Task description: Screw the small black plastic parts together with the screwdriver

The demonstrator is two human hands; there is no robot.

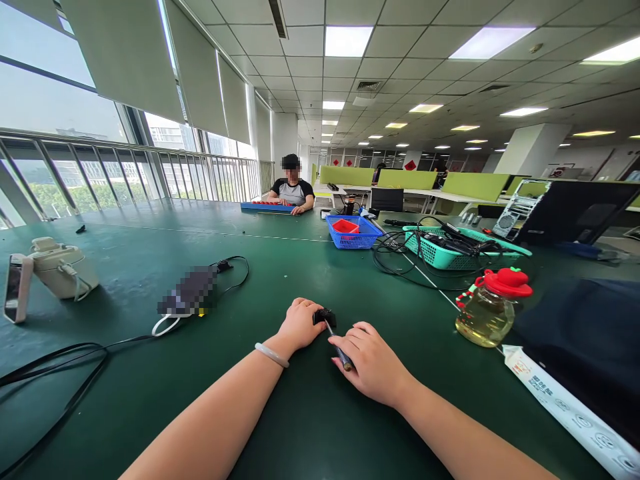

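Note:
Near the middle of the green tabletop, my left hand (301, 323) is closed on a small black part (325, 317) whose exact kind I cannot make out. A screwdriver (343, 357) is gripped in my right hand (369, 363), its dark handle between thumb and fingers. The thin metal shaft points up and left, and its tip meets the black part or lies right in front of it. A pale bangle circles my left wrist.
To the left lie a blurred dark device (193, 290) with cables, a phone (19, 288) and a cream bottle (65, 267). Rightward are a blue basket (353, 241), a teal basket of cables (435, 257) and a red-lidded jar (487, 313). A person (294, 187) sits across the table.

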